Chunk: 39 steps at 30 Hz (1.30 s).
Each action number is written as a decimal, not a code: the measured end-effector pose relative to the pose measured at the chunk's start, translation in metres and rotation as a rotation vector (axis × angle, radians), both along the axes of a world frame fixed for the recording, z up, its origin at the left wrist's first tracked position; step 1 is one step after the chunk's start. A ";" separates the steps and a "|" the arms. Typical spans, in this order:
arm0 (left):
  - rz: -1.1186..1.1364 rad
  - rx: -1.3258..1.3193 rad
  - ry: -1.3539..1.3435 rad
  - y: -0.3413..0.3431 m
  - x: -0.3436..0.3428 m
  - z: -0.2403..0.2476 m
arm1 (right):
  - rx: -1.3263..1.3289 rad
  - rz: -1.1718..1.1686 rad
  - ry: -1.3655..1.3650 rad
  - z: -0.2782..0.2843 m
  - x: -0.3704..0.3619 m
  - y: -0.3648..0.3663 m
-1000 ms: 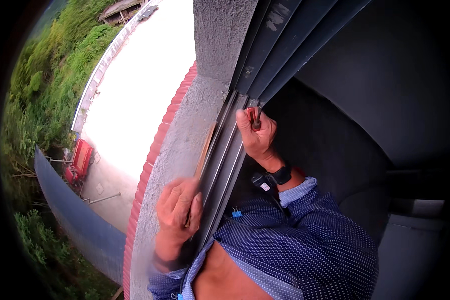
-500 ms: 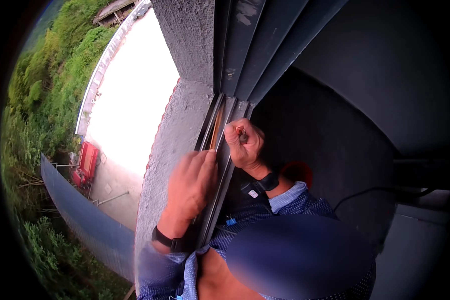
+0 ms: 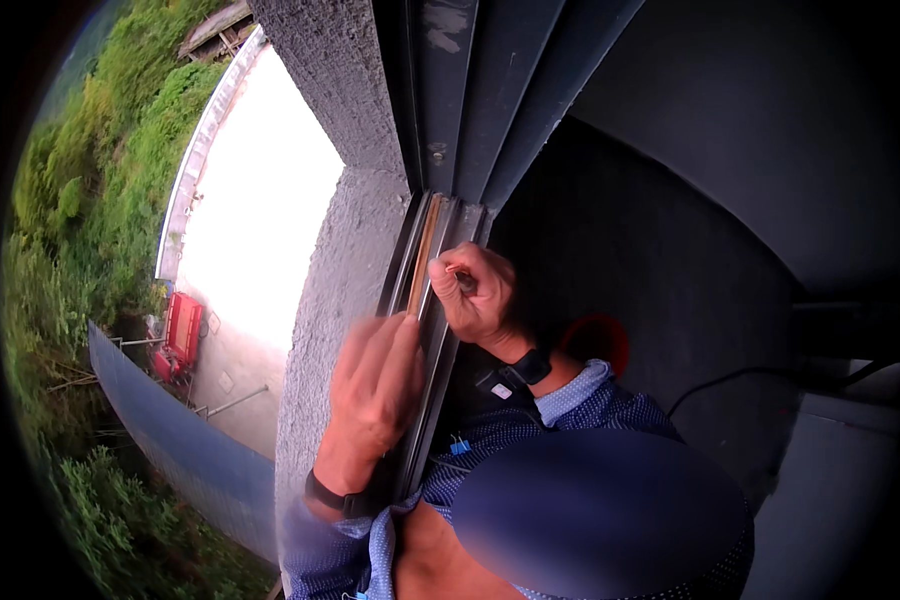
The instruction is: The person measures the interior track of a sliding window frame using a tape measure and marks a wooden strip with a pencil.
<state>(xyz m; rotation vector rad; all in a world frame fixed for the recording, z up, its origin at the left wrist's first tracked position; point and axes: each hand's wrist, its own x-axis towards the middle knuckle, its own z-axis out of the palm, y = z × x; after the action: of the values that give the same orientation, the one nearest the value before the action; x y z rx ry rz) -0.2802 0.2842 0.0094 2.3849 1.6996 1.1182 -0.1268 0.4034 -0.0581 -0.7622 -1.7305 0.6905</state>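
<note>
A metal window track [image 3: 448,225] with raised rails runs along the sill. A thin brown strip [image 3: 425,250], like a wooden stick, lies lengthwise in one of its channels. My left hand [image 3: 375,375] is over the track, its fingers bunched and slightly blurred, fingertips at the strip's near end and seemingly pinching it. Across the rails, to the right of the strip, my right hand [image 3: 478,290] is closed in a fist. A small orange-red bit shows between its thumb and fingers; most of what it holds is hidden.
Dark frame panels [image 3: 470,100] rise at the track's far end. The rough grey sill [image 3: 345,260] drops off at left above a yard with a red machine [image 3: 178,335]. A red round container [image 3: 610,340] stands on the dark floor at right, near a black cable [image 3: 740,375].
The view has shifted slightly. My left hand has come a little nearer along the track, and more of the brown strip shows. My right hand stays closed beside it.
</note>
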 end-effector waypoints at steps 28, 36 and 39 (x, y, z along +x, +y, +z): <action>0.466 -0.206 -0.200 -0.065 -0.032 0.063 | 0.008 -0.007 0.035 -0.004 -0.002 0.006; 0.200 -0.136 -0.135 -0.085 0.003 0.037 | -0.018 -0.110 0.045 -0.014 -0.010 0.001; 0.188 -0.052 -0.222 -0.107 0.014 0.045 | -0.099 -0.084 0.090 -0.022 -0.008 0.005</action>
<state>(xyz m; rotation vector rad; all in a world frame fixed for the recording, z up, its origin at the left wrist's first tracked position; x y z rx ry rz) -0.2665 0.1772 0.0547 2.0178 1.8773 1.2892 -0.1353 0.4088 -0.0804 -0.8541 -1.5832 0.7464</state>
